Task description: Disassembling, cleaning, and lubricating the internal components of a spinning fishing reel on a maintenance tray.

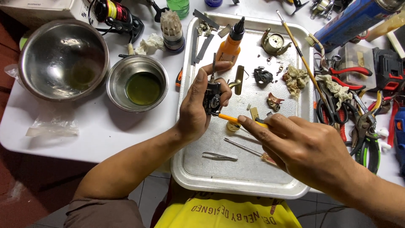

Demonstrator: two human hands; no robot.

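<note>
Yellow shirt (228, 213) fills the bottom edge, and just above it sits the tray (249, 179), the hub of everything here. Right hand (308, 147) comes in over the tray's near right part, its grip pinched on a yellow-handled tool (230, 119) whose tip is at the reel body (212, 96). Left hand (198, 105) holds that dark reel body upright over the tray's middle, thumb and fingers clamped around it, apparently turned so the tool can get at its side. Loose bits lie on the tray beneath, where dropped parts would be caught: tweezers (219, 156) near the front, a gold cover (274, 42) at the back, a rag (296, 79) beside it, an orange bottle (233, 42) leaning at the back. Left of the tray, a small bowl (137, 82) holds greenish liquid, with a big bowl (63, 59) further left. Right of the tray, pliers (348, 78) pile up on the white tabletop (105, 135).
</note>
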